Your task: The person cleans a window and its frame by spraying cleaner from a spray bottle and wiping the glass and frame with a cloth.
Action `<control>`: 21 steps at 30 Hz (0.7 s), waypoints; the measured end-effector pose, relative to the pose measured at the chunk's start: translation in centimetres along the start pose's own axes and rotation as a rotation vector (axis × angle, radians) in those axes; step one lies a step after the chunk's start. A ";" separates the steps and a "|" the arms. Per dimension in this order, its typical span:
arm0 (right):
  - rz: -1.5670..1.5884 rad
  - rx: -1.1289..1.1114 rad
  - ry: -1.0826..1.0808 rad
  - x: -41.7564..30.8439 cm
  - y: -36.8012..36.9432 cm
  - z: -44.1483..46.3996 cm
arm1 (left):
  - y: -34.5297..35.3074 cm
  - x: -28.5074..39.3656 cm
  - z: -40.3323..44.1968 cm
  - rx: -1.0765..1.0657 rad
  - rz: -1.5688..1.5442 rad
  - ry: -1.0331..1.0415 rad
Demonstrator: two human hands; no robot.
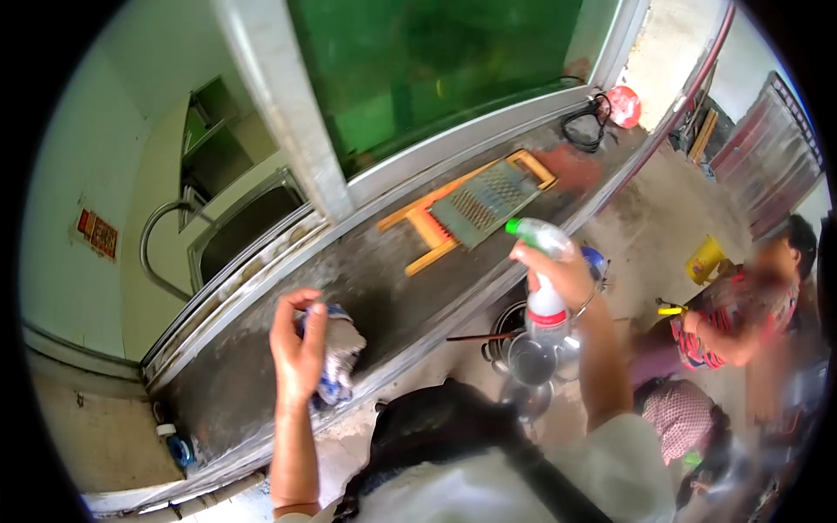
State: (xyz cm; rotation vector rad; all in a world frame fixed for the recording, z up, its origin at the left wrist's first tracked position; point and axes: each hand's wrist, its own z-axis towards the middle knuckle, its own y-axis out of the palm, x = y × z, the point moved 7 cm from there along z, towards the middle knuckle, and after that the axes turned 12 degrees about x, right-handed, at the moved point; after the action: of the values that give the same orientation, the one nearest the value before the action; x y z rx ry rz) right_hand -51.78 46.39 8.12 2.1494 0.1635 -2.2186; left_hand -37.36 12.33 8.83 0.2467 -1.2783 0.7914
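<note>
My right hand is wrapped round the neck of a clear spray bottle with a green nozzle and a red band. It holds the bottle upright beyond the ledge's outer edge. My left hand is closed on a crumpled blue-and-white cloth over the near part of the dark ledge. Some of its fingers are hidden behind the cloth. Farther along the ledge lies a wood-framed metal grater, apart from both hands.
A sliding window borders the ledge; a sink shows inside. A black cable and red item lie at the far end. Pots stand below. At right is a person near a yellow bucket.
</note>
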 end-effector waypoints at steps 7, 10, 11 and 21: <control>0.063 0.018 0.061 2.9 -1.4 -0.3 | 2.6 2.2 10.6 0.083 0.211 0.278; 0.059 0.034 0.091 2.9 -1.6 -0.9 | 3.3 1.1 12.7 0.131 0.276 0.272; 0.045 0.000 0.080 2.7 -1.2 -1.0 | 3.4 1.1 12.1 0.107 0.261 0.287; 0.120 -0.105 -0.341 -10.5 12.0 -1.1 | -0.5 2.5 -1.1 0.058 0.191 0.316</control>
State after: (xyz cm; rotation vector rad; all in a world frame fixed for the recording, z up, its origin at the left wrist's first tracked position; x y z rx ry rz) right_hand -49.07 34.22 18.07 1.6527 0.1283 -2.4011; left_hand -36.03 13.59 10.92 0.0423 -0.9906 0.9896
